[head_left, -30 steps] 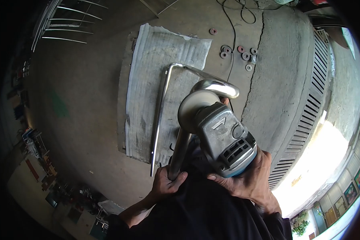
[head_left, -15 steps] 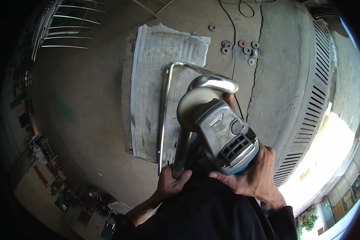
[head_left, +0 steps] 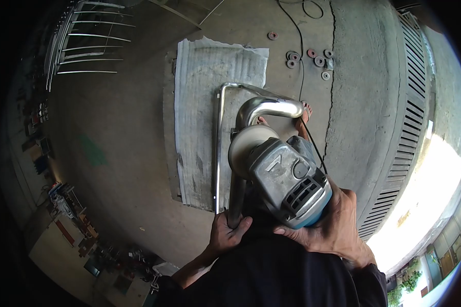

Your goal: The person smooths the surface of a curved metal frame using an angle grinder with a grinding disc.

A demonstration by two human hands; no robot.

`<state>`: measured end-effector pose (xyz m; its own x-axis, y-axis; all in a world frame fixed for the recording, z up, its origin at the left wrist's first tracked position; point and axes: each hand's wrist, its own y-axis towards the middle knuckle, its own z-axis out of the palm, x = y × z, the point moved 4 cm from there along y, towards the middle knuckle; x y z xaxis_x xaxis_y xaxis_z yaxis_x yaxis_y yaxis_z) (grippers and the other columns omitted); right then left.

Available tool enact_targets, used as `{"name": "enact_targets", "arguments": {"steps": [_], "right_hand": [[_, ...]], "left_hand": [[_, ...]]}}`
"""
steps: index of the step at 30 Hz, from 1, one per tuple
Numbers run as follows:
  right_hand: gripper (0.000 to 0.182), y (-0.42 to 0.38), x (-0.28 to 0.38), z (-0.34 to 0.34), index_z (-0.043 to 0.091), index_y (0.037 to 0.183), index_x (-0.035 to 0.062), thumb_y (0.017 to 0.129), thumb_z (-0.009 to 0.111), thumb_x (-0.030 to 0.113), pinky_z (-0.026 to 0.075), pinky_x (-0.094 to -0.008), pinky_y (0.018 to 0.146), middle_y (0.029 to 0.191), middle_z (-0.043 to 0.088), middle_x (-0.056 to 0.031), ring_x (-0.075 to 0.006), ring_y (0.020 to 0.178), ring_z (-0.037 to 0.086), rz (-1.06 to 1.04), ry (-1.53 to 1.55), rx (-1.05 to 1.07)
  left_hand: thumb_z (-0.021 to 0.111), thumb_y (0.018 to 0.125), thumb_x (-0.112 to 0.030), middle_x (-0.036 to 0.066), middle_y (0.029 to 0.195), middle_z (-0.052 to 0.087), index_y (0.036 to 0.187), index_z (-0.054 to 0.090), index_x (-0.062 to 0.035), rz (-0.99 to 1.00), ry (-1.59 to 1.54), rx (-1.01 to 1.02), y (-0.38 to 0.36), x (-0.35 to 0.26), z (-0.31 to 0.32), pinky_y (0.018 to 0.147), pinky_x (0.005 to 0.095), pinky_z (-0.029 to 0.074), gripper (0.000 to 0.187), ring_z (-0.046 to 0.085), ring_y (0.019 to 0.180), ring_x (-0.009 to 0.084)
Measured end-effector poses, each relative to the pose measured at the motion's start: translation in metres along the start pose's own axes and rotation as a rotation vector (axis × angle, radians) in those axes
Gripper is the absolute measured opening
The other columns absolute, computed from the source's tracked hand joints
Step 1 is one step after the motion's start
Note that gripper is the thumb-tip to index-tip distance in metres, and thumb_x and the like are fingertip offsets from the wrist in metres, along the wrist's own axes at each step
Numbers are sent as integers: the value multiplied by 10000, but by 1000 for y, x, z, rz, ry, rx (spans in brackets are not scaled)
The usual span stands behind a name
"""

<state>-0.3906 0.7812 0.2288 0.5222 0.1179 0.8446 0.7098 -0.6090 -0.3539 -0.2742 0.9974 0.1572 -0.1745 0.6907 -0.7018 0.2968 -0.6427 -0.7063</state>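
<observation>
My right hand (head_left: 335, 225) is wrapped round the body of an angle grinder (head_left: 292, 179), which has a grey metal head and a blue-green housing. Its pale round disc (head_left: 248, 151) lies over a bent metal tube frame (head_left: 271, 106), just below the shiny curved bend; whether it touches the tube is hard to tell. Nearer my body, my left hand (head_left: 228, 233) is closed round the duller straight part of that tube. A thinner tube (head_left: 219, 148) of the frame runs down on the left. The grinder hides part of the frame.
Under the frame lies a worn pale sheet (head_left: 197, 128) on the concrete floor. Several grinding discs (head_left: 319, 62) and a black cable (head_left: 298, 30) lie ahead. My foot (head_left: 305, 112) shows beyond the grinder. A slotted drain grate (head_left: 407, 128) runs along the right; metal bars (head_left: 97, 35) stand far left.
The grinder disc has shifted down the tube, away from the bend and towards me, uncovering more of the bend and my foot. Both hands keep their grip. The view has shifted slightly.
</observation>
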Motion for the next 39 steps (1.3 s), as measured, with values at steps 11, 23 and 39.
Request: {"name": "enact_targets", "arguments": {"steps": [11,23,39], "right_hand": [[765,7,-1,9,485,980,-107,621,771,505,551,-337,559,692,609,-169,-288,600,657,-49,26,-39],[825,10,-11,12,487,1023,-107,549,828,476,543,-336,628,773,623,-155,-272,686,667,26,65,-13],[816,8,-14,13,521,1018,-89,527,833,482,532,-328,650,774,635,-137,-269,681,667,35,110,-13]], "left_hand": [[594,851,-100,-23,535,352,568,399,-63,62,-51,20,2,7,1,478,263,270,345,333,528,56],[588,842,-75,-10,523,341,570,402,-48,-10,-58,25,0,6,2,475,274,268,331,312,523,64],[591,840,-85,-18,521,353,567,409,-53,5,6,5,3,0,1,474,270,275,330,329,517,64]]}}
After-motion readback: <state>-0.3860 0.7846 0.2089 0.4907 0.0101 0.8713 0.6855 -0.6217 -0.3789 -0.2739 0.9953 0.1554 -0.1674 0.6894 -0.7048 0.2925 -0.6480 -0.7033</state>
